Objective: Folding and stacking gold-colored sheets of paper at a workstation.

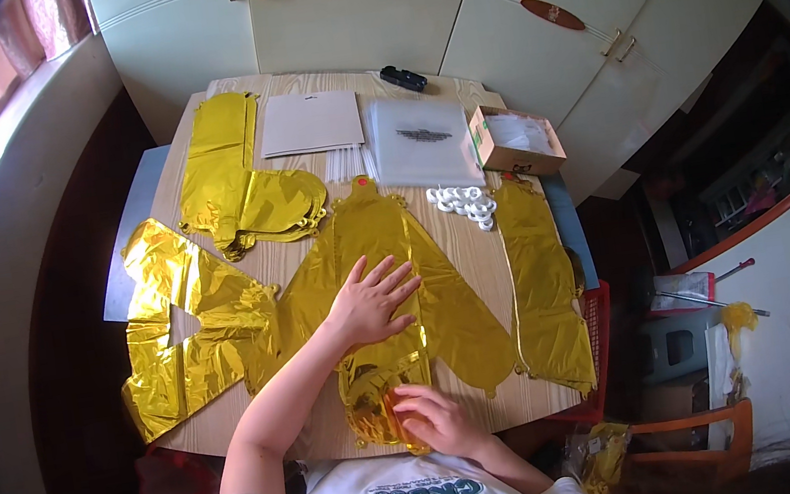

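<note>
A flat gold foil balloon (442,291) lies in the middle of the wooden table (476,246), its red-tipped end pointing away from me. My left hand (370,301) presses flat on its centre with the fingers spread. My right hand (437,417) is at the near table edge, fingers curled on the crumpled, rolled-up near end of the same balloon (376,396).
More gold foil balloons lie at the left (194,326), back left (246,192) and right (541,277). Behind are a grey card (310,122), a clear plastic bag (423,142), an open cardboard box (516,139), small white rings (465,205) and a black object (403,78). Cabinets stand beyond.
</note>
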Available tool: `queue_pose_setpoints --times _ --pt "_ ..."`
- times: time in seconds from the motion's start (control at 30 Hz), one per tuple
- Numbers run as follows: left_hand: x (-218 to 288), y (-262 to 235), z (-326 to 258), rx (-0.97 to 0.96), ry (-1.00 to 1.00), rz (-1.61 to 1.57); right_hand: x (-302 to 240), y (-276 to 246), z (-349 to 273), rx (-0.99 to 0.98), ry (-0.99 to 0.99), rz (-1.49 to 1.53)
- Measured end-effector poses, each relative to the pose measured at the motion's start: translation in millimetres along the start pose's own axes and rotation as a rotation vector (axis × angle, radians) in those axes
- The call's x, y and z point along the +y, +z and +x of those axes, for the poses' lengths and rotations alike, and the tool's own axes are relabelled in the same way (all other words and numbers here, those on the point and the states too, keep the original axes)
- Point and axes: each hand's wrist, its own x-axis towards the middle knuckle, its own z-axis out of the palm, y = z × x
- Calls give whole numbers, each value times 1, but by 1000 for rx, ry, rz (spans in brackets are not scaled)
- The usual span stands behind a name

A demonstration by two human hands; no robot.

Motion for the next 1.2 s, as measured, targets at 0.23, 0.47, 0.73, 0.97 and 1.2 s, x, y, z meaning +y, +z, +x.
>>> queue_pose_setpoints --times 0.23,0.47,0.73,0.97,1.2 --pt "-1 2 -1 0 1 14 51 -29 -21 120 2 -544" --pt "-1 2 0 -1 9 11 47 -20 -20 8 -41 -583" --pt "0 2 0 6 5 12 46 -23 -16 -45 -74 -703" --pt "0 1 0 6 4 10 43 -32 -9 -126 -104 -801" --pt "-1 3 0 13 7 16 38 -42 7 -226 -26 -783"
